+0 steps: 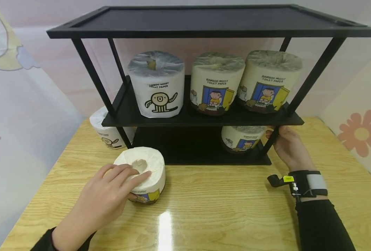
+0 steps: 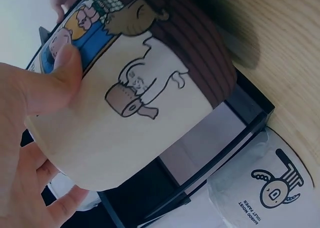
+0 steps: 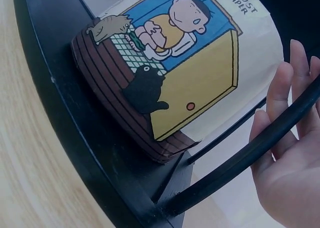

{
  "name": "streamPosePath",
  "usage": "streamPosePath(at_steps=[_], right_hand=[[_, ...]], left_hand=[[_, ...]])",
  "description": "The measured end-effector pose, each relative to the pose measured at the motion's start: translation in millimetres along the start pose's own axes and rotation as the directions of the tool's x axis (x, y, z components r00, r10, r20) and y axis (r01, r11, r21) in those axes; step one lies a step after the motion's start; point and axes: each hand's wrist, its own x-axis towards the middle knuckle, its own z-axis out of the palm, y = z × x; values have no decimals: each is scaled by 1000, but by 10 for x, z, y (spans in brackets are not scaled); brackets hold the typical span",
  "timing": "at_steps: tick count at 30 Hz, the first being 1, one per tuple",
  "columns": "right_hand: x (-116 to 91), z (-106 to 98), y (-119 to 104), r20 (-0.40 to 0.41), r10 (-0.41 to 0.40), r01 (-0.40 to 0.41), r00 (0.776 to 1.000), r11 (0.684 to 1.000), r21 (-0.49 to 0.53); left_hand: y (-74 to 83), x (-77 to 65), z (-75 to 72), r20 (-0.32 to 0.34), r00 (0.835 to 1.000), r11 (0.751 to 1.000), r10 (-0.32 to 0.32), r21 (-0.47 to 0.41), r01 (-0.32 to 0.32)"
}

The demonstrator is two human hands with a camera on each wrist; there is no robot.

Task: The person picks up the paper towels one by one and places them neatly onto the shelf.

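With the thumb on its printed side and the fingers over its top, my left hand [image 1: 108, 190] grips a toilet paper roll [image 1: 156, 170] in front of the shelf's left end. The left wrist view shows the thumb against the wrapper of this toilet paper roll [image 2: 150, 133]; whether its base touches the table I cannot tell. My right hand [image 1: 293, 148] is at the lower right post of the black shelf, fingers loosely bent behind the post [image 3: 240, 163]. Close to those fingertips, another toilet paper roll [image 3: 185, 73] stands on the bottom tier.
Three wrapped rolls [image 1: 218, 83] stand on the black rack's middle tier [image 1: 204, 120], under its top panel [image 1: 198, 21]. A roll with a cartoon figure [image 1: 108, 134] stands on the wooden table [image 1: 220, 209], left of the rack. The bottom tier's front edge [image 1: 210, 160] faces me.
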Motion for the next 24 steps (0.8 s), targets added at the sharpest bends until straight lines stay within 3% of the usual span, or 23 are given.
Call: streamPosePath(at_steps=[6, 15, 18, 24], right_hand=[[-8, -2, 0, 9, 0, 0, 1000, 1000, 9], [-7, -6, 11, 32, -11, 11, 999, 1000, 15], [-12, -15, 12, 39, -13, 12, 999, 1000, 17], [-2, -12, 16, 56, 4, -5, 998, 1000, 16]], left_hand=[[-62, 88, 69, -38, 999, 1000, 9, 3, -9], [-75, 264, 209, -200, 979, 999, 46, -10, -49], [-76, 303, 245, -193, 980, 999, 53, -3, -55], [-58, 345, 288, -92, 993, 997, 78, 12, -77]])
